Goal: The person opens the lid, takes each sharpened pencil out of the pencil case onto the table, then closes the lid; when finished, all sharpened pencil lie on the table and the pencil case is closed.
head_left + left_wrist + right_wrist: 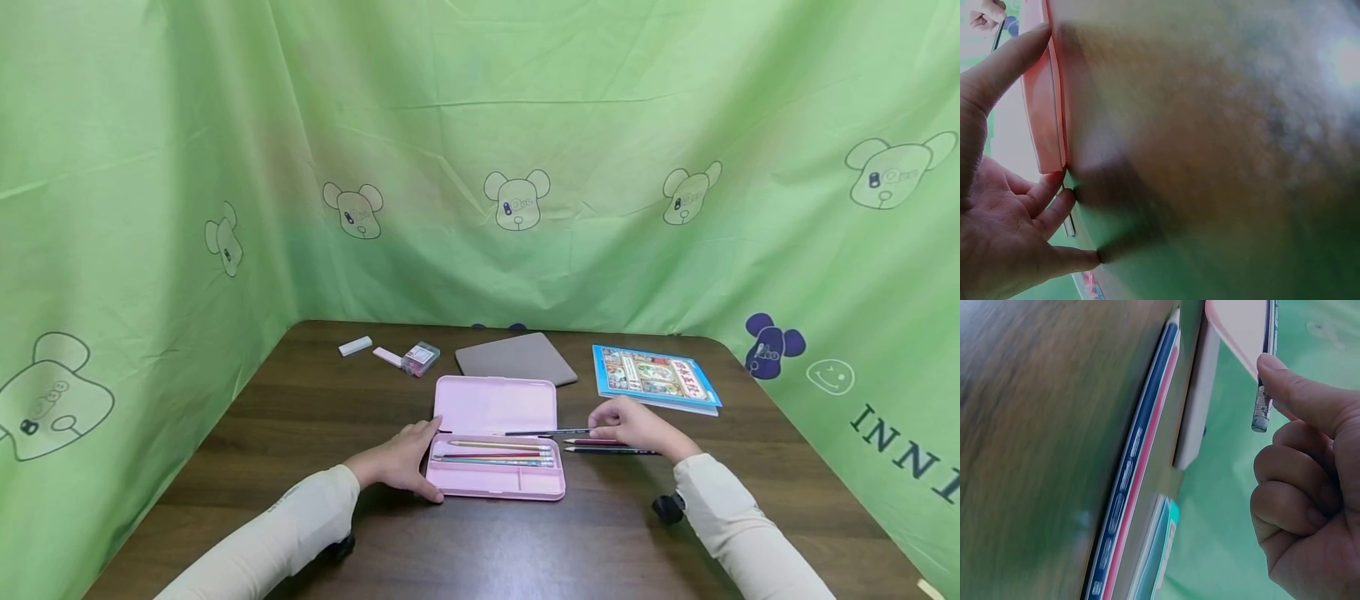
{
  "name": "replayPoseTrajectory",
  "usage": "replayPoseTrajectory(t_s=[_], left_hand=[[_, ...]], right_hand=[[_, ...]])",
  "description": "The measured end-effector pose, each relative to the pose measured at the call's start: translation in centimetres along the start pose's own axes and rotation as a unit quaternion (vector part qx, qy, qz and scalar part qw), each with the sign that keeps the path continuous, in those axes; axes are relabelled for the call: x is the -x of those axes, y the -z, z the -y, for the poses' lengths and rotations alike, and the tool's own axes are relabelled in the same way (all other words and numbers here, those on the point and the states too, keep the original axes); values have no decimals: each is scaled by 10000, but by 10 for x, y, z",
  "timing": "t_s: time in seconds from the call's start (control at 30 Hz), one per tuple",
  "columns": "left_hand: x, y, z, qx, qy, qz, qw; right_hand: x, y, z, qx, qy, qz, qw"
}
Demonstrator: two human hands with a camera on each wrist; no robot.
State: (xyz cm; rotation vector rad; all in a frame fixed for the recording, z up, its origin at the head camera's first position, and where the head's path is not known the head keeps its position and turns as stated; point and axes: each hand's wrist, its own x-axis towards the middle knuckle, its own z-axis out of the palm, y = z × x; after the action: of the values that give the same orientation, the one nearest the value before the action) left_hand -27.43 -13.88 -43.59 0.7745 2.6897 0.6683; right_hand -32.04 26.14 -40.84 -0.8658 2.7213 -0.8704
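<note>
A pink pencil case lies with its lid folded back on the brown table, several pencils side by side in its long compartment. My left hand rests against the case's left end, fingers spread, thumb at the front corner. To the right, my right hand pinches a dark pencil between thumb and index finger near its metal-banded end, other fingers curled into the palm. The pencil's tip points left, over the hinge side of the case. Below that hand, a dark blue pencil and a red pencil lie together on the table.
Behind the case is a flat grey slab. A blue-bordered picture book lies at the back right. At the back left are a white block, a pink block and a small clear box. Green curtains surround the table.
</note>
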Motion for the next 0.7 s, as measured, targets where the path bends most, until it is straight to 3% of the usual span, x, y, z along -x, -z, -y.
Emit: replayPoseTrajectory(t_s=[0.2,0.7], left_hand=[[3,0,-2,-67,-252,-108,9996],[0,0,-1,-68,8,-18,10000]], right_hand=[[12,6,-11,-63,45,-35,10000],[47,19,-41,-252,-248,-173,9992]])
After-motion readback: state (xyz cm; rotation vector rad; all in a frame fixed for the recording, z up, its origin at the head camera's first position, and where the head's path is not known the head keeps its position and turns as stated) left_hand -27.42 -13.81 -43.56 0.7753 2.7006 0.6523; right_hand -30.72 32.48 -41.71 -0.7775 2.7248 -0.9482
